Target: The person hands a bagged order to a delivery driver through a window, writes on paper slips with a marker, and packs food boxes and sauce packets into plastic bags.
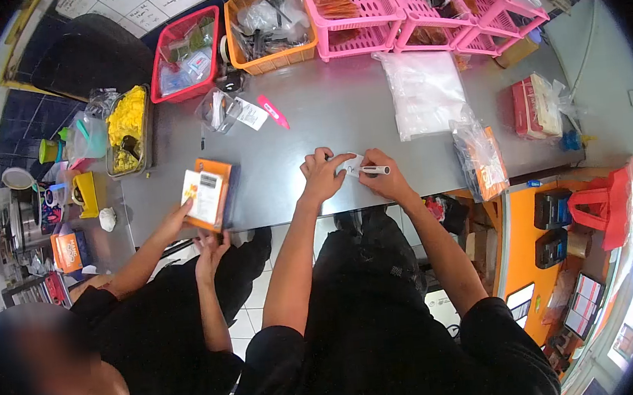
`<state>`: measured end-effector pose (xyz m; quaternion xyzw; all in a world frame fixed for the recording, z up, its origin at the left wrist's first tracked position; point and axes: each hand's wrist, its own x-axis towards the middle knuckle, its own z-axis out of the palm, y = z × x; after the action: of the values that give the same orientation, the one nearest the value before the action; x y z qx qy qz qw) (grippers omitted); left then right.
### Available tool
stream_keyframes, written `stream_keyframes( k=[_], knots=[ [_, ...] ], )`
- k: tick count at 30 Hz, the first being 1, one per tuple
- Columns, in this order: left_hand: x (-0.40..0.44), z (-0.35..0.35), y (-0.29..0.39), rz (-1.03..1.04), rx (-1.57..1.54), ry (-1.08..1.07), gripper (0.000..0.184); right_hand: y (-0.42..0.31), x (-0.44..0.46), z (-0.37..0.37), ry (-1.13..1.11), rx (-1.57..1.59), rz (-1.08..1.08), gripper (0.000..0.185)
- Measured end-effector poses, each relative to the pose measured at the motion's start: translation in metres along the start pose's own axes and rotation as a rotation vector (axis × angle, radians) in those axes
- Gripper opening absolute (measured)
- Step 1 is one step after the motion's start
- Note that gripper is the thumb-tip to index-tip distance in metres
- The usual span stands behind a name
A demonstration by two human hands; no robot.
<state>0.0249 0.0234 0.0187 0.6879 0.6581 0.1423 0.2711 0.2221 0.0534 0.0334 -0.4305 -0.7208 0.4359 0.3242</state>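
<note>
Close to the table's front edge, a small white paper slip [350,166] with handwriting lies between my two hands. My left hand [321,176] holds it down from the left, thumb and bent fingers resting at its edge. A white marker [374,170] is pinched in my right hand [386,180], its tip at the slip. The marker's barrel points to the right, and its tip is partly covered by my fingers.
Left of me a co-worker holds an orange-and-white packet [205,194]. A red basket [186,54], an orange basket [274,58] and pink racks [391,14] line the back. Clear plastic bags [426,91] and a bagged orange packet [481,162] lie right. A pink tag [274,112] lies farther back.
</note>
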Motion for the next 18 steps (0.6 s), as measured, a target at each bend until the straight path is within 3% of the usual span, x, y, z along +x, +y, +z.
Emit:
stream_keyframes(
  k=[5,7,18],
  knots=[
    [0.0003,-0.0070,0.0040,-0.020,-0.010,-0.031,0.045,0.0023,0.0006,0.0004,-0.068,0.018,0.028,0.020],
    [0.0000,-0.0085,0.0047,-0.046,-0.021,-0.071,0.046,0.0052,0.0044,0.0044,0.086,0.109,0.081,0.018],
    [0.0023,-0.0013,-0.0008,-0.027,0.018,-0.046,0.048,0.0023,0.0088,0.0053,0.043,0.071,0.048,0.017]
  ],
)
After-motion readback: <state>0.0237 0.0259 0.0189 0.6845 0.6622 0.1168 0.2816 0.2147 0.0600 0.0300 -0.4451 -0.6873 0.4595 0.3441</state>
